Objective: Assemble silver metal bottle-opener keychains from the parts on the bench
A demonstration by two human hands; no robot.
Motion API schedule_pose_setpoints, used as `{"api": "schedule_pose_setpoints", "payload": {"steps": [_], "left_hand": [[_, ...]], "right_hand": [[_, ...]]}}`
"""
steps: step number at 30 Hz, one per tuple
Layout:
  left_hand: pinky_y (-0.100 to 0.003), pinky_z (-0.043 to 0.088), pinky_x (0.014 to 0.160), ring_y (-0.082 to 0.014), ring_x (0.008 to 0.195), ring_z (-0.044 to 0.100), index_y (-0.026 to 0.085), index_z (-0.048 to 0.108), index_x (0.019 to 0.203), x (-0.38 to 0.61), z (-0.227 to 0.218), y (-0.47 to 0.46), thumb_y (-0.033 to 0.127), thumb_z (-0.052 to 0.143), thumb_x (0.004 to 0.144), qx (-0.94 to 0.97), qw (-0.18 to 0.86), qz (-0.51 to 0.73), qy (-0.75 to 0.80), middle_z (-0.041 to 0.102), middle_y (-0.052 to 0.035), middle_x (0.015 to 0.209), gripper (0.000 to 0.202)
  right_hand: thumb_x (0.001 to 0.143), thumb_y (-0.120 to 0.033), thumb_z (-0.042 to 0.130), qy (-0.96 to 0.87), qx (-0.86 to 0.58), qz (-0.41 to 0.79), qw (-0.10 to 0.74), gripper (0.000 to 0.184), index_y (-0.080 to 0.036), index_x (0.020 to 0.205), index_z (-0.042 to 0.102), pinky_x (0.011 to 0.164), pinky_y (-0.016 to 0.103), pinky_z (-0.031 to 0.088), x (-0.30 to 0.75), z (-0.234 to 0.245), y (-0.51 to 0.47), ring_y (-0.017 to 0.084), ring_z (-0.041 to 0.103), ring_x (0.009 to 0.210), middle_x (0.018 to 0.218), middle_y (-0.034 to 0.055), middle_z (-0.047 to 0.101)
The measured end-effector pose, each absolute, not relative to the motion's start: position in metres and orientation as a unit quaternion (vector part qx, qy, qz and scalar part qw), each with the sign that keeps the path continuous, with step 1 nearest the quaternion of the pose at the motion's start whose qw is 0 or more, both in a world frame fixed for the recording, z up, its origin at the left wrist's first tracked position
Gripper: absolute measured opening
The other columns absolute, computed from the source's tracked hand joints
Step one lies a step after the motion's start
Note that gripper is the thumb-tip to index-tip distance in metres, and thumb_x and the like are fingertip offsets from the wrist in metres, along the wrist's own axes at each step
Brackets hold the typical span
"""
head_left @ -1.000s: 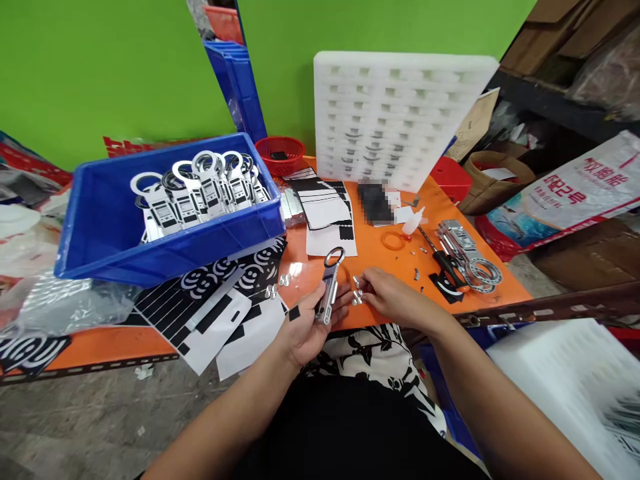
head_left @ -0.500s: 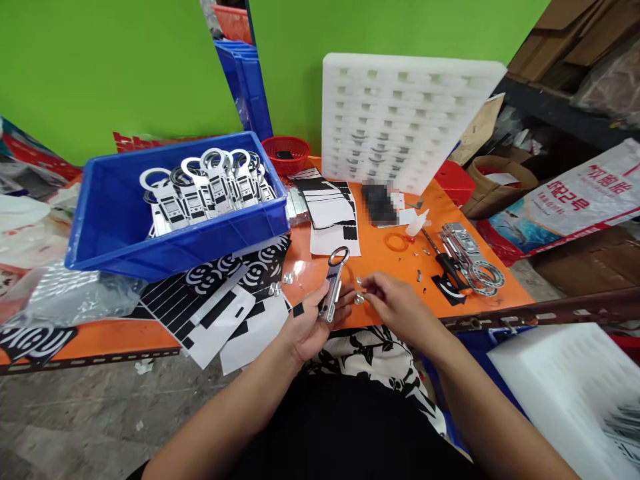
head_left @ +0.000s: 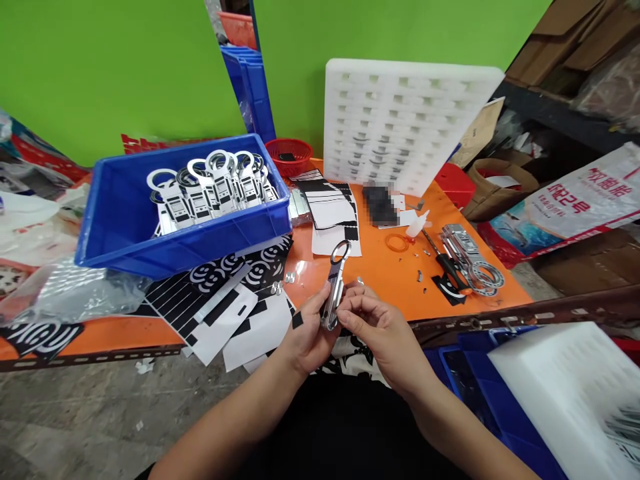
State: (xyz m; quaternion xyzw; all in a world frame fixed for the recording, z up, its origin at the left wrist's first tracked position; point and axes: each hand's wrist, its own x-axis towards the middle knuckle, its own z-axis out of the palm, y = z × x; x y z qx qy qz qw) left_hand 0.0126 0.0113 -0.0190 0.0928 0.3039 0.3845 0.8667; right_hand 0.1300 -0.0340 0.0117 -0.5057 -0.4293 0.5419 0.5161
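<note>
My left hand (head_left: 306, 341) is wrapped round a silver metal bracket with a ring at its upper end (head_left: 335, 275), held tilted above the table's front edge. A small black patch sticks to the base of my left thumb. My right hand (head_left: 383, 330) is closed, its thumb and fingertips pinched against the bracket's lower end. Whatever small thing lies between those fingertips is hidden. Just beyond the right knuckles is a small silver piece (head_left: 360, 281). To the left of the bracket lie several more small silver pieces (head_left: 277, 288).
A blue bin (head_left: 145, 257) with several similar ringed brackets stands at left. Sticker sheets (head_left: 260, 337) lie before it. On the orange table (head_left: 385, 270) at right are a screwdriver (head_left: 453, 270), metal brackets (head_left: 465, 243) and a small bottle (head_left: 417, 225). White foam (head_left: 415, 77) leans behind.
My right hand has moved left from the small silver pieces on the table to the bracket's lower end. My left hand still holds the bracket, now slightly turned.
</note>
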Motion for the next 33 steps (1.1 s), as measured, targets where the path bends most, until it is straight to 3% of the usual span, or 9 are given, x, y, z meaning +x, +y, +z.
{"api": "schedule_pose_setpoints", "payload": {"steps": [3, 8, 16, 24, 33], "left_hand": [[-0.031, 0.051, 0.094, -0.023, 0.101, 0.067, 0.007, 0.071, 0.105, 0.012, -0.016, 0.011, 0.034, 0.046, 0.098, 0.094, 0.874, 0.366, 0.307, 0.073, -0.0134, 0.102, 0.037], [-0.035, 0.047, 0.102, -0.0261, 0.112, 0.063, 0.005, 0.07, 0.109, 0.011, -0.016, 0.009, 0.035, 0.044, 0.098, 0.1, 0.872, 0.369, 0.305, 0.072, -0.0156, 0.108, 0.04], [-0.038, 0.045, 0.104, -0.0272, 0.112, 0.064, 0.005, 0.07, 0.109, 0.01, -0.015, 0.009, 0.035, 0.045, 0.098, 0.087, 0.874, 0.378, 0.292, 0.072, -0.0169, 0.107, 0.041], [-0.037, 0.047, 0.103, -0.0273, 0.108, 0.066, 0.006, 0.071, 0.105, 0.012, -0.01, 0.007, 0.034, 0.047, 0.097, 0.059, 0.863, 0.41, 0.29, 0.072, -0.0176, 0.106, 0.038], [-0.031, 0.047, 0.103, -0.0232, 0.11, 0.065, 0.008, 0.071, 0.097, 0.014, -0.01, 0.006, 0.036, 0.045, 0.098, 0.046, 0.85, 0.43, 0.301, 0.071, -0.0158, 0.106, 0.038]], "right_hand": [[0.08, -0.032, 0.069, -0.423, -0.509, 0.545, 0.514, 0.013, -0.021, 0.074, 0.069, 0.087, 0.032, 0.044, 0.126, 0.01, -0.035, 0.019, 0.053, 0.093, 0.093, 0.0027, 0.054], [0.079, -0.033, 0.071, -0.416, -0.516, 0.543, 0.515, 0.013, -0.021, 0.075, 0.069, 0.086, 0.031, 0.043, 0.121, 0.011, -0.037, 0.019, 0.052, 0.093, 0.093, 0.0025, 0.053], [0.079, -0.033, 0.07, -0.401, -0.53, 0.517, 0.539, 0.013, -0.02, 0.076, 0.069, 0.089, 0.033, 0.044, 0.112, 0.006, -0.039, 0.02, 0.052, 0.095, 0.092, 0.0032, 0.055], [0.084, -0.025, 0.067, -0.458, -0.53, 0.389, 0.598, 0.004, -0.024, 0.085, 0.071, 0.086, 0.034, 0.046, 0.101, -0.01, -0.041, 0.02, 0.053, 0.096, 0.091, 0.0036, 0.054], [0.086, -0.019, 0.065, -0.492, -0.55, 0.304, 0.602, 0.01, -0.025, 0.091, 0.071, 0.084, 0.035, 0.047, 0.093, -0.012, -0.044, 0.019, 0.054, 0.094, 0.093, 0.0036, 0.053]]}}
